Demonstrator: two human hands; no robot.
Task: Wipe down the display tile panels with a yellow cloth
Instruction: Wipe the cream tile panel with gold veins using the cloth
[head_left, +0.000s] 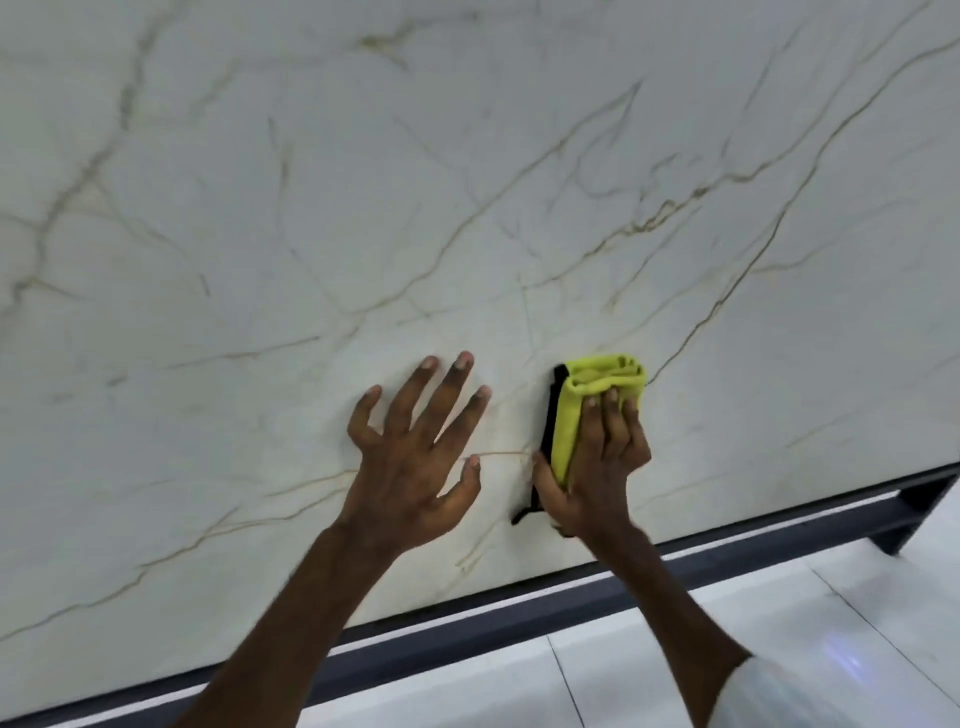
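Marble-look panel (467, 208) fills my view. My right hand (597, 467) has its grip clenched round the folded yellow cloth (597, 395), low on the panel. Left hand (415, 457) is just beside it, fingers spread, grip released. Dark frame (519, 618) and tiled floor (779, 623) sit below.

Right hand (592, 467) grips yellow cloth (582, 400) — on tile panel (467, 182).

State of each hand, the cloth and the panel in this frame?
left hand: open, fingers spread against the tile panel.
right hand: grips the yellow cloth, pressing it to the panel.
yellow cloth: folded, bunched, on the panel.
tile panel: standing in the dark frame.
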